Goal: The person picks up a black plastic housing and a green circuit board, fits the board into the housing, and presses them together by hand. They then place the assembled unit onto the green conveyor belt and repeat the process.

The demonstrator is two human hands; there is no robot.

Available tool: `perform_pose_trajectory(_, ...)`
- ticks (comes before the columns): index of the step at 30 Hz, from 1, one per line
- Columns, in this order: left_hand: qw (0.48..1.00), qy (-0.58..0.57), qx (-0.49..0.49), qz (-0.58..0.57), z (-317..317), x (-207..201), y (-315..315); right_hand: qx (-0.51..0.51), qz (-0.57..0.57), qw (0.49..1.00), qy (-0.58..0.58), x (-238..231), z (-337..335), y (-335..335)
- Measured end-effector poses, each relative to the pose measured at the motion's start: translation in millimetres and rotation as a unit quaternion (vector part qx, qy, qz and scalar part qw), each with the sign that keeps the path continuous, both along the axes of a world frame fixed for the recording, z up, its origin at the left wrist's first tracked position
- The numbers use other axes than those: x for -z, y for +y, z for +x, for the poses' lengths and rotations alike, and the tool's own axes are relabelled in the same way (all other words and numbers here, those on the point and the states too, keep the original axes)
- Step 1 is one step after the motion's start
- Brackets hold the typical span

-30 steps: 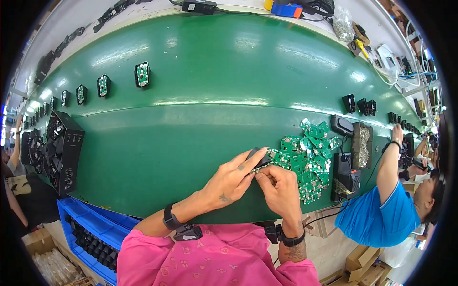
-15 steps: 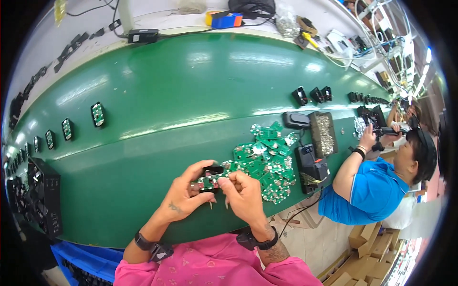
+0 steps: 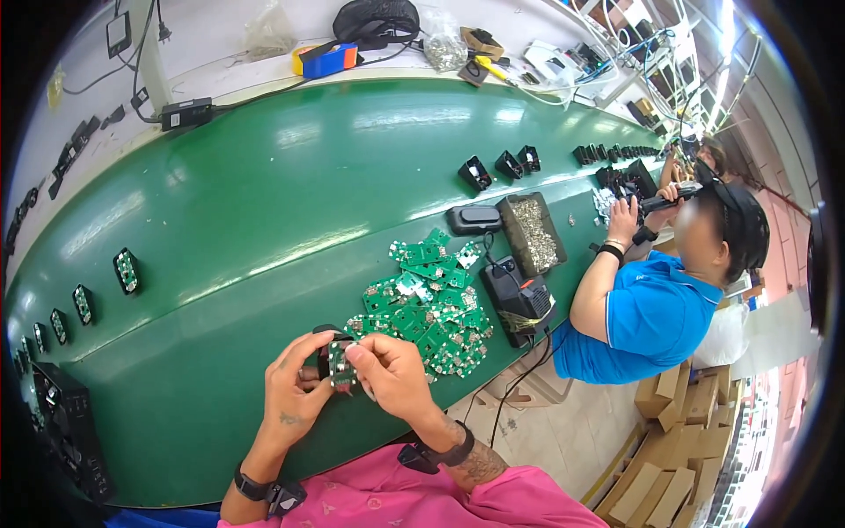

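- A worker in pink grips a black housing (image 3: 323,359) in the left hand (image 3: 295,387), its fingers clamped around the case, near the left edge of a pile of green boards (image 3: 431,308) on the green surface (image 3: 238,308).
- The right hand (image 3: 387,374) is closed in a pinch on a single circuit board (image 3: 341,363), thumb on its face.
- Half a second ago the board lay crosswise over the housing; now it stands lengthwise along the case, a turn that appears to bring the two parts into line. Whether the board is fully seated cannot be told.
- At left, a row of board-filled housings (image 3: 127,271) recedes along the surface.
- On the far side, beyond the pile, stand open black cases (image 3: 475,173); at right, a co-worker in blue (image 3: 642,304) handles a dark tool (image 3: 660,202).
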State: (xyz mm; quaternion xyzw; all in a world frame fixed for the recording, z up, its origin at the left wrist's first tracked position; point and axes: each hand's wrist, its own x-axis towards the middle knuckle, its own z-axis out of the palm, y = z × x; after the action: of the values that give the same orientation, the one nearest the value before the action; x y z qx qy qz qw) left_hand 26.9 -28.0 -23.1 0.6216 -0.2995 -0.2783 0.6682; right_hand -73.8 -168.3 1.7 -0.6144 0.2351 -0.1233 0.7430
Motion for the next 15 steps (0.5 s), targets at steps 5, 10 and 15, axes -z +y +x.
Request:
perform_pose_trajectory(5,0.993,-0.095,-0.063,0.017,-0.9,-1.9,4.4,-0.037,-0.162,0.985,0.035,-10.3,7.7,11.9)
perform_pose_trajectory(10,0.973,-0.179,-0.143,-0.015,5.5,4.8,6.7,-0.050,-0.319,0.946,-0.021,-9.3,12.4,23.5)
perform_pose_trajectory(15,0.978,-0.165,-0.126,0.018,-1.3,-0.5,-0.9,-0.035,-0.264,0.964,-0.003,-17.9,0.4,22.8)
